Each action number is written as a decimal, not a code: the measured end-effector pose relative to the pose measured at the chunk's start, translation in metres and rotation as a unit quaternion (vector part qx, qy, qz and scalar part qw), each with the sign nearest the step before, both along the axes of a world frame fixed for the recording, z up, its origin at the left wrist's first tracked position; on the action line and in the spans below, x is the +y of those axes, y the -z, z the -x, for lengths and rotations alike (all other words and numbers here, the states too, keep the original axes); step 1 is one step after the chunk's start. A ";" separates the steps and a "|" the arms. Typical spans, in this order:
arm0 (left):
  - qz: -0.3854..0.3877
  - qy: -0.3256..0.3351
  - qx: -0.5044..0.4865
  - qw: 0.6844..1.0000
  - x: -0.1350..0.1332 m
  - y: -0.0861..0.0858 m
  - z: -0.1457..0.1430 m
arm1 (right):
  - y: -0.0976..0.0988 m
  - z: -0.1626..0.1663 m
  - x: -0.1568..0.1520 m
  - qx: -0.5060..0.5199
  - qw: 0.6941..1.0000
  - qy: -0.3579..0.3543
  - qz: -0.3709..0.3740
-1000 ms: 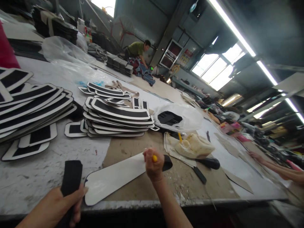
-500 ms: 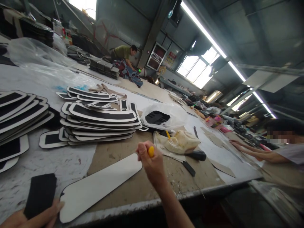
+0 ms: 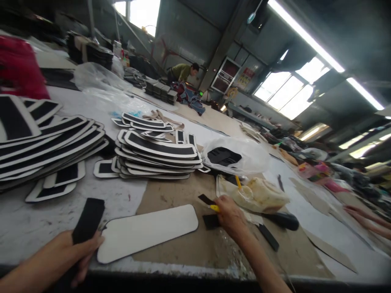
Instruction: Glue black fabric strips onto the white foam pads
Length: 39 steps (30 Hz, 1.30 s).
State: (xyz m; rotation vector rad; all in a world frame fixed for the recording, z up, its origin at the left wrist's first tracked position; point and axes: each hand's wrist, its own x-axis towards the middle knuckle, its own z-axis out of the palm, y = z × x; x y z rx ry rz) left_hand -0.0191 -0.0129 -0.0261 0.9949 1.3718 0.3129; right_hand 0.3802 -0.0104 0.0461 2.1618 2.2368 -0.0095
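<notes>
My left hand [image 3: 69,250] is closed round a stack of black strips [image 3: 88,215]. Its fingertips are at the left end of a long white panel [image 3: 149,232], which has rounded corners and lies on brown board. Beyond the panel's right end, my right hand [image 3: 229,215] is closed on a yellow-handled tool [image 3: 214,208], whose working end I cannot make out. Two dark pieces lie beside these fingers: a narrow one [image 3: 206,199] and a wider black one [image 3: 210,221]. Whether the hand grips them too, I cannot tell.
Stacks of black panels with white borders [image 3: 161,148] stand behind and at left [image 3: 51,154]. A stained cream container [image 3: 265,197] with a yellow stick, a dark-handled object [image 3: 287,221] and a plastic bag [image 3: 250,156] are at right. Other people work farther off.
My right hand has moved from above the panel's right end to the board beyond it, beside dark pieces. The panel now lies flatter across the view; the camera has turned left.
</notes>
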 end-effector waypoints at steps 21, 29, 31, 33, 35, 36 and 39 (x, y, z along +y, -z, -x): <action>-0.028 -0.031 -0.089 0.995 -0.005 -0.046 -0.008 | -0.003 0.193 0.045 0.332 0.855 -0.137 0.373; -0.018 -0.034 -0.046 0.998 -0.003 -0.051 -0.014 | -0.002 0.197 0.047 0.306 0.868 -0.138 0.366; -0.017 -0.045 -0.026 0.998 -0.003 -0.049 -0.018 | -0.004 0.196 0.047 0.303 0.865 -0.137 0.376; -0.019 -0.059 -0.007 0.998 -0.004 -0.049 -0.022 | -0.009 0.191 0.044 0.296 0.860 -0.140 0.391; -0.022 -0.067 0.007 0.997 -0.004 -0.049 -0.025 | -0.016 0.176 0.040 0.275 0.867 -0.139 0.391; -0.025 -0.069 0.010 0.997 -0.004 -0.050 -0.025 | -0.019 0.166 0.038 0.265 0.876 -0.131 0.381; -0.032 -0.072 0.016 0.997 -0.004 -0.052 -0.024 | -0.025 0.125 0.028 0.283 0.894 -0.086 0.337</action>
